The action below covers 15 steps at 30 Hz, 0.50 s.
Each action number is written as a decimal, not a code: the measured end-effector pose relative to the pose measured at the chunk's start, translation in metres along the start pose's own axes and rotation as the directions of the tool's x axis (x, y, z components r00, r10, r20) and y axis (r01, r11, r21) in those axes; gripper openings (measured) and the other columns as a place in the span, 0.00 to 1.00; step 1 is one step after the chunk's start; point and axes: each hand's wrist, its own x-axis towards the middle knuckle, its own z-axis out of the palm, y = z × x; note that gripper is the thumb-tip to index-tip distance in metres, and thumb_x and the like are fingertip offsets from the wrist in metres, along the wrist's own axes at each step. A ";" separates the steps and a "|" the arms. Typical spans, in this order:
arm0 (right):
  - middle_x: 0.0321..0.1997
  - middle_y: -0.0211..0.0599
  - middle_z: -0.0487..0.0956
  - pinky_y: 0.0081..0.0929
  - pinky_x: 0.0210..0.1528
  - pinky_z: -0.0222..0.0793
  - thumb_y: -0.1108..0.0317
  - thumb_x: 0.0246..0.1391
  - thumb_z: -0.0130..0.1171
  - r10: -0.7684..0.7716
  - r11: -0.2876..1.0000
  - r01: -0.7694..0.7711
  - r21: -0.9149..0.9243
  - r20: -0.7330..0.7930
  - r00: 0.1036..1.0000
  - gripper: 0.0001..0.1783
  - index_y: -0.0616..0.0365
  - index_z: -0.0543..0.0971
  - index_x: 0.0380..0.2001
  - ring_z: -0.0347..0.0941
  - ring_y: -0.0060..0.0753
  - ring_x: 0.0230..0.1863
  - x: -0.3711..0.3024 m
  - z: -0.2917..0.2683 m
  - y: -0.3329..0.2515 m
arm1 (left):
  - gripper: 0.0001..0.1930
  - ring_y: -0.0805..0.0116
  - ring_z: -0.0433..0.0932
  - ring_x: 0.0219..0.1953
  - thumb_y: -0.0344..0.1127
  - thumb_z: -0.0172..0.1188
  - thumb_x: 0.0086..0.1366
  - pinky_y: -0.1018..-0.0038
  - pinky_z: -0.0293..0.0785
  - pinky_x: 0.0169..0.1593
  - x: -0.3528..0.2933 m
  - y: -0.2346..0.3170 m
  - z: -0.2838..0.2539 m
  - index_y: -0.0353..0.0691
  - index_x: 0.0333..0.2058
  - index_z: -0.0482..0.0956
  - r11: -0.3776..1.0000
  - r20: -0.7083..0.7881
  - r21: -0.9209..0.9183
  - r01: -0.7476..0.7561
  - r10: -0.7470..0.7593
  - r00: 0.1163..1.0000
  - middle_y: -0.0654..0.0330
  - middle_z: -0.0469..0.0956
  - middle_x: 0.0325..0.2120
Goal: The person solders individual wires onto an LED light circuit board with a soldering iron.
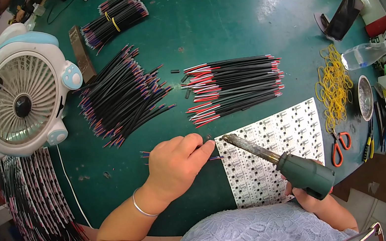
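Note:
My left hand (177, 161) pinches a short black wire piece (145, 154) and presses it at the left edge of a white circuit board panel (276, 143). Its coloured ends stick out on both sides of the fingers. My right hand (309, 197) grips a soldering iron (284, 161) with a green handle. The iron's dark tip rests on the panel's upper left corner, right beside my left fingertips. A silver bangle sits on my left wrist.
On the green table (218, 22) lie piles of cut black wires (122, 96) and red-and-black wires (233, 87), with tied bundles (117, 14) farther back. A white fan (23, 103) stands left. Yellow rubber bands (333, 84), red-handled scissors (339, 148), a bottle (367, 53) and tools lie right.

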 end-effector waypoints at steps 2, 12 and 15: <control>0.37 0.39 0.80 0.37 0.40 0.72 0.75 0.36 0.63 -0.026 0.997 0.028 -0.070 0.022 0.999 0.17 0.56 0.81 0.36 0.76 0.46 0.36 -0.001 -0.001 0.001 | 0.11 0.71 0.73 0.22 0.29 0.62 0.45 0.76 0.68 0.22 0.000 -0.002 0.000 0.46 0.31 0.82 1.000 0.005 -0.014 -0.006 0.006 1.000 0.67 0.72 0.25; 0.31 0.36 0.78 0.25 0.31 0.71 0.69 0.51 0.53 -0.186 0.944 0.220 -0.246 0.152 0.971 0.17 0.65 0.74 0.43 0.77 0.26 0.23 0.010 -0.004 -0.010 | 0.11 0.72 0.71 0.21 0.30 0.62 0.45 0.75 0.65 0.21 0.001 -0.001 -0.002 0.46 0.31 0.82 0.998 0.033 0.022 -0.051 0.050 0.998 0.68 0.72 0.26; 0.29 0.36 0.78 0.24 0.30 0.71 0.68 0.52 0.53 -0.371 0.861 0.412 -0.298 0.185 0.910 0.16 0.65 0.74 0.44 0.77 0.25 0.23 0.014 -0.007 -0.007 | 0.11 0.72 0.70 0.21 0.30 0.62 0.45 0.75 0.64 0.21 0.001 -0.001 -0.001 0.46 0.31 0.82 0.998 0.030 0.034 -0.058 0.058 0.998 0.68 0.72 0.26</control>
